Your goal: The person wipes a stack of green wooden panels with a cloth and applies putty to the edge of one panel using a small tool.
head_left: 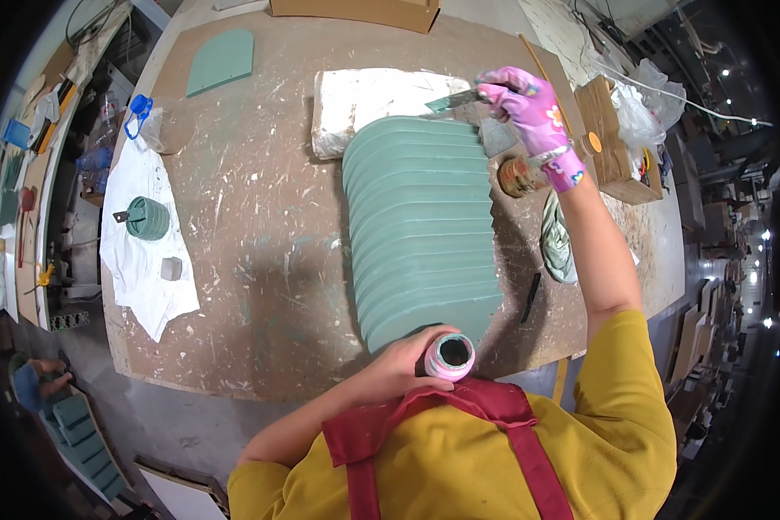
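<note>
My bare left hand [409, 360] is closed around a small pink-and-white pot [450, 369], held upright close to my apron; its round mouth is open and its inside looks dark. In a pink floral glove, my right hand [529, 113] grips a flat paintbrush [453, 101] with green paint on its tip. The brush points left, above the far end of a row of green panels [420, 234]. These panels have rounded edges and overlap one another in a long fan toward me. Behind them lies a white wrapped block [355, 108], partly under the row.
One green round-topped panel [223, 62] lies far left. A green-smeared tub [147, 218] stands on white cloth [147, 286]. At right are a stained jar [520, 176], a crumpled rag [559, 238], a black strip [531, 297] and a wooden box [611, 143]. Another person [39, 381] is lower left.
</note>
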Motion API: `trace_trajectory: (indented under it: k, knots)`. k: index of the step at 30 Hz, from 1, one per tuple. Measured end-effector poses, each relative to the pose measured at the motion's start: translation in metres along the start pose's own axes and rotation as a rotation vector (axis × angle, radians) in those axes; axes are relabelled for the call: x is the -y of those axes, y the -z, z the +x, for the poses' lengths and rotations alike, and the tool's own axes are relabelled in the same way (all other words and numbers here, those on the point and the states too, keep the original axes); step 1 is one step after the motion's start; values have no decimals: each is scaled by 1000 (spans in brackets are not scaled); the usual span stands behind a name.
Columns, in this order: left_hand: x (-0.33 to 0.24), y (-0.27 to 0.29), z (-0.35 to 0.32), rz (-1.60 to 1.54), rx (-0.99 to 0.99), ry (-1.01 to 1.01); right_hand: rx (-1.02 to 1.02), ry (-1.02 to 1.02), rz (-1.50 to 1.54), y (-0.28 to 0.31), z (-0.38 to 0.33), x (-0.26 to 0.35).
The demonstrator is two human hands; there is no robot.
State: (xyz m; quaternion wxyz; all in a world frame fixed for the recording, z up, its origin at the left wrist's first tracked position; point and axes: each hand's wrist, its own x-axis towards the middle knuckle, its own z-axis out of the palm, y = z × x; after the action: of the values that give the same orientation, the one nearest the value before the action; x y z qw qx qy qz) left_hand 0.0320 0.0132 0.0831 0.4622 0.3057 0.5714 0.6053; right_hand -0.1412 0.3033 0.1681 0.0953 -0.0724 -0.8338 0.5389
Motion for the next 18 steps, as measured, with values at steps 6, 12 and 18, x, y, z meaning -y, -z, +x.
trace_trajectory:
  k: [6,12,18]
  knots:
    - [1,-1,1,14,5,-3,3,-37,-6,8,-7,-16]
    - [0,-2,1,7,-2,2,45,-1,144,-10,2,-32]
    - [0,-1,-1,-9,-6,-10,44,-105,107,-11,-2,-14]
